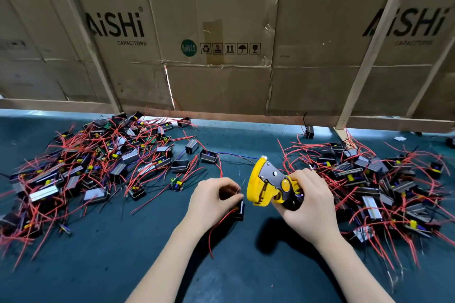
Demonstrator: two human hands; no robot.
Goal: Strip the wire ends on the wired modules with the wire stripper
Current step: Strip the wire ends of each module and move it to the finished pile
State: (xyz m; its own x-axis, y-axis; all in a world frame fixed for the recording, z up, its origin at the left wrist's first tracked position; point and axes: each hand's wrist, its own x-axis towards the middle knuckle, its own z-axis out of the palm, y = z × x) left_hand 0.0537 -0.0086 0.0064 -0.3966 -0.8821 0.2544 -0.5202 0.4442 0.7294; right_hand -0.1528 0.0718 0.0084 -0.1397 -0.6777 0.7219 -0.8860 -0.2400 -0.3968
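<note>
Here, mid-strip at table centre.
Right hand (pixel 311 200) wrapped around yellow wire stripper (pixel 267 183); left hand (pixel 211 198) at nine o'clock of it, pinching thin wire above black module (pixel 240 209).
</note>
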